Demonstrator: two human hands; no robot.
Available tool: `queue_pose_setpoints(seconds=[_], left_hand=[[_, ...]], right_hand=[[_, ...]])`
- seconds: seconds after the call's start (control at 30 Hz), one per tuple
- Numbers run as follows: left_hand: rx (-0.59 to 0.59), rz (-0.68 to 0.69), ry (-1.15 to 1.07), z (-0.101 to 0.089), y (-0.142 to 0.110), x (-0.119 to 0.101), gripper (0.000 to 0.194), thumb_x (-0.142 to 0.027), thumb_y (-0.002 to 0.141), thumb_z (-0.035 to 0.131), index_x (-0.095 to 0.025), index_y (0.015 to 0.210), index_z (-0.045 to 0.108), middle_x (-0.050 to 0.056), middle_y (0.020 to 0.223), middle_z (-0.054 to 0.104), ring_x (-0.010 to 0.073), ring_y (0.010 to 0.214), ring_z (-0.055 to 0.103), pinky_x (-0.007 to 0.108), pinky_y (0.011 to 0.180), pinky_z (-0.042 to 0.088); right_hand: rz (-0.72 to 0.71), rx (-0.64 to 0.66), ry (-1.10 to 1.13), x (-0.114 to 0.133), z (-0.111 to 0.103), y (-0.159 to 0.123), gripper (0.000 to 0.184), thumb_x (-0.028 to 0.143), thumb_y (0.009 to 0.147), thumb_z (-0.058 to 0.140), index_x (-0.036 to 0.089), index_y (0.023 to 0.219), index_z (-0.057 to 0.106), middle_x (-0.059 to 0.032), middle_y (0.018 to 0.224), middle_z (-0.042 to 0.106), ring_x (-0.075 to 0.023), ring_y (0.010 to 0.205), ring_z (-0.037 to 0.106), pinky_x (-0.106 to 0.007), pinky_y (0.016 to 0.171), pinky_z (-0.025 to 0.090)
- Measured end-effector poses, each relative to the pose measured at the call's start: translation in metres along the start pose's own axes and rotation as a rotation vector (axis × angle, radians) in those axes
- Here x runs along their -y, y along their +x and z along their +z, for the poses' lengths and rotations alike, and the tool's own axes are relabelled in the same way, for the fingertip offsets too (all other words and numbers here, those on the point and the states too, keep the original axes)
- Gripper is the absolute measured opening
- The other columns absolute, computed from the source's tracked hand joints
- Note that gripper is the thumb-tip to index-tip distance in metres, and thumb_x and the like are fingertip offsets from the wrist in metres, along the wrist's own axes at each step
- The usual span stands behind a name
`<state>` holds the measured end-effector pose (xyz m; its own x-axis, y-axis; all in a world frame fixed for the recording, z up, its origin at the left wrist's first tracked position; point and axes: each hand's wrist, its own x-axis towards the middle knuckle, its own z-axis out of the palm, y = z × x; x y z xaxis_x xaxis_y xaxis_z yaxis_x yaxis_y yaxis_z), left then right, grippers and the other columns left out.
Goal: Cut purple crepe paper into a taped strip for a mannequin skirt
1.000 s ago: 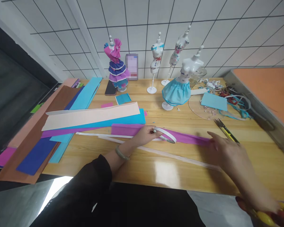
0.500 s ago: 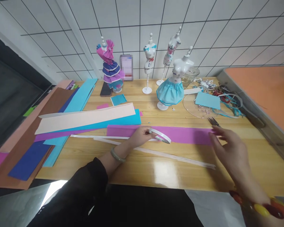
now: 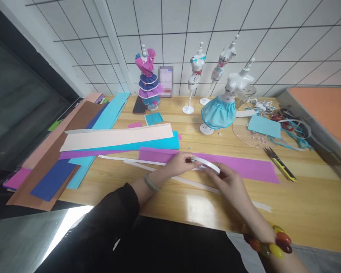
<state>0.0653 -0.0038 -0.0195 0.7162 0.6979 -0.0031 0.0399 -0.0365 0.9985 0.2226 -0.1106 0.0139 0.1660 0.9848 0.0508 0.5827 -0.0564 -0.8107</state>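
Observation:
A thin roll of white tape (image 3: 207, 163) is held between both hands above the table. My left hand (image 3: 182, 163) pinches its left side. At the roll's right end, the fingers of my right hand (image 3: 227, 179) close on its rim. Beneath the hands lies a long purple paper strip (image 3: 252, 169), partly covered by them. White tape strips (image 3: 147, 167) run across the table under my left wrist. To the right of the strip rests a yellow and black pair of scissors or snips (image 3: 281, 165), touched by neither hand.
Layered coloured paper sheets (image 3: 88, 146) lie on the left. Along the back stand a mannequin in a ruffled dress (image 3: 149, 83), one in a turquoise skirt (image 3: 220, 112) and two slimmer mannequins (image 3: 196, 72). Trims and cords (image 3: 290, 125) sit at the back right beside an orange-topped box (image 3: 321, 110).
My right hand has moved left from the yellow and black tool, leaving it on the table, and now grips the tape roll. The view has shifted slightly.

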Motion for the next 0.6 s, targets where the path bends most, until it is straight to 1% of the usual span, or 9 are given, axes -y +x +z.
queue_pose_setpoints(seconds=[0.1, 0.17, 0.27, 0.37, 0.43, 0.5, 0.53, 0.6], left_hand=[[0.049, 0.005, -0.008, -0.001, -0.002, -0.002, 0.035, -0.033, 0.067, 0.07, -0.01, 0.094, 0.065, -0.001, 0.07, 0.054, 0.0083, 0.063, 0.046, 0.022, 0.058, 0.036], [0.075, 0.017, -0.031, -0.002, -0.003, -0.002, 0.044, -0.025, 0.064, 0.072, -0.011, 0.104, 0.062, -0.001, 0.074, 0.052, 0.0075, 0.064, 0.045, 0.021, 0.058, 0.036], [0.122, 0.064, -0.021, -0.004, -0.003, -0.001, 0.052, -0.008, 0.064, 0.065, -0.014, 0.115, 0.056, 0.0, 0.08, 0.053, 0.007, 0.069, 0.047, 0.021, 0.063, 0.038], [0.151, 0.084, 0.02, -0.004, -0.004, 0.001, 0.059, 0.002, 0.063, 0.055, -0.017, 0.119, 0.054, 0.001, 0.083, 0.055, 0.0077, 0.073, 0.049, 0.021, 0.066, 0.039], [0.145, 0.088, 0.042, -0.004, -0.004, 0.001, 0.058, 0.003, 0.064, 0.053, -0.017, 0.119, 0.054, 0.001, 0.085, 0.056, 0.0078, 0.073, 0.049, 0.022, 0.066, 0.04], [0.128, 0.096, 0.058, -0.003, -0.005, 0.001, 0.054, 0.0, 0.066, 0.054, -0.016, 0.117, 0.054, 0.001, 0.085, 0.056, 0.0076, 0.072, 0.049, 0.022, 0.066, 0.041], [0.121, 0.102, 0.068, -0.002, -0.006, 0.0, 0.052, -0.001, 0.067, 0.055, -0.015, 0.117, 0.055, 0.001, 0.084, 0.056, 0.0076, 0.071, 0.048, 0.022, 0.066, 0.042], [0.115, 0.114, 0.098, -0.001, -0.006, -0.002, 0.047, -0.004, 0.069, 0.057, -0.014, 0.114, 0.056, 0.001, 0.083, 0.055, 0.0078, 0.071, 0.048, 0.022, 0.066, 0.042]], right_hand=[[0.092, -0.017, 0.086, -0.006, 0.001, -0.002, 0.035, 0.045, 0.08, 0.056, 0.016, 0.095, 0.068, -0.0059, 0.08, 0.068, -0.017, 0.065, 0.056, -0.029, 0.059, 0.044], [0.159, -0.03, 0.099, -0.007, 0.0, -0.002, 0.036, 0.045, 0.077, 0.057, 0.015, 0.094, 0.068, -0.0039, 0.071, 0.066, -0.0154, 0.059, 0.054, -0.027, 0.055, 0.041], [0.257, -0.027, 0.16, -0.004, -0.001, 0.001, 0.038, 0.047, 0.074, 0.06, 0.014, 0.09, 0.069, 0.0002, 0.056, 0.058, -0.0113, 0.048, 0.046, -0.024, 0.046, 0.035], [0.375, -0.027, 0.271, 0.001, -0.001, 0.005, 0.045, 0.051, 0.066, 0.066, 0.012, 0.087, 0.069, 0.0008, 0.051, 0.055, -0.0094, 0.043, 0.043, -0.023, 0.042, 0.033], [0.46, -0.037, 0.344, 0.003, 0.0, 0.006, 0.049, 0.052, 0.059, 0.072, 0.012, 0.086, 0.069, 0.0004, 0.051, 0.056, -0.0089, 0.042, 0.044, -0.022, 0.04, 0.033], [0.505, -0.023, 0.408, 0.003, 0.0, 0.005, 0.049, 0.049, 0.055, 0.076, 0.012, 0.087, 0.068, 0.0002, 0.053, 0.057, -0.0087, 0.042, 0.045, -0.022, 0.039, 0.034], [0.506, -0.01, 0.432, 0.002, -0.001, 0.004, 0.048, 0.047, 0.054, 0.077, 0.012, 0.087, 0.067, 0.0002, 0.054, 0.058, -0.0088, 0.043, 0.046, -0.022, 0.04, 0.035], [0.493, 0.018, 0.457, 0.001, -0.002, 0.001, 0.044, 0.044, 0.058, 0.077, 0.013, 0.087, 0.065, 0.0009, 0.056, 0.058, -0.0089, 0.045, 0.047, -0.022, 0.041, 0.035]])
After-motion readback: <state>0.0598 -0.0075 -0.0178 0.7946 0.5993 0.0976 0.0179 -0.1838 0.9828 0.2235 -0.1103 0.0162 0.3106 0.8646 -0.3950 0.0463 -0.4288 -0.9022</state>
